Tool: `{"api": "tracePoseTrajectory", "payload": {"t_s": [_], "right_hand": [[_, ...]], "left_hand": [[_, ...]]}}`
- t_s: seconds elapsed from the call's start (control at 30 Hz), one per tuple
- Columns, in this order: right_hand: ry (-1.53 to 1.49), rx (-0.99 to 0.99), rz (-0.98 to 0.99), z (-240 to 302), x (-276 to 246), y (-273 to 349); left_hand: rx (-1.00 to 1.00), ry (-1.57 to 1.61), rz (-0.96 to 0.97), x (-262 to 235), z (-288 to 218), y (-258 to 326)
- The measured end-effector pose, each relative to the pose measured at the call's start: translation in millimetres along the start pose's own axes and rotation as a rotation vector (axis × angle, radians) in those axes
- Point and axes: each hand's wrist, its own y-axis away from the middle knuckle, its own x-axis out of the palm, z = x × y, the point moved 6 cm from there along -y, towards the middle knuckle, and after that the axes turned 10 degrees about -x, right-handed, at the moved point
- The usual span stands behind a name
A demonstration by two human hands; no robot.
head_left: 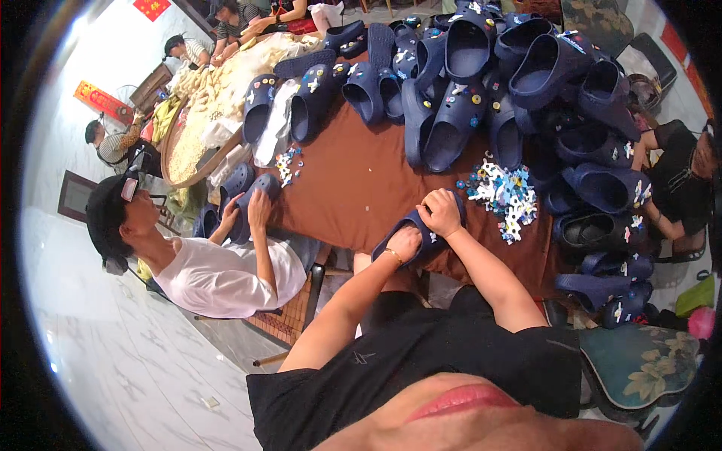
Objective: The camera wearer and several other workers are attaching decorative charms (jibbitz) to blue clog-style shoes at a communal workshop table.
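A navy foam clog (pixel 392 228) rests at the near edge of the brown-covered table, held between both my hands. My left hand (pixel 404 242) reaches into its foot opening, its fingertips hidden inside. Closed over the upper is my right hand (pixel 440 213), fingers curled, and whatever small piece may be under them is hidden. To the right of the clog lies a pile of white and blue shoe charms (pixel 505 197). A smaller heap of charms (pixel 287 164) sits farther left.
Many navy clogs (pixel 459 113) with charms are stacked along the table's far and right sides. On the left a co-worker in white (pixel 218 274) handles another clog. A round tray (pixel 184 154) of pale pieces stands behind. A second person (pixel 681 180) sits at the right.
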Motion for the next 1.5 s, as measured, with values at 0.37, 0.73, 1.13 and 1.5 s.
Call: {"api": "tracePoseTrajectory", "payload": {"t_s": [0.37,0.73,1.13,1.5], "right_hand": [[-0.040,-0.082,-0.044,7,-3,-7],[-0.121,-0.040,0.026,-2,6,-2],[-0.137,-0.015,-0.001,-1,3,2],[-0.268,-0.028,0.102,2,3,-6]], "left_hand": [[-0.044,-0.018,-0.004,3,3,2],[0.001,-0.039,0.027,11,6,-2],[0.054,0.028,-0.029,14,3,3],[0.021,0.011,-0.022,19,11,4]]}}
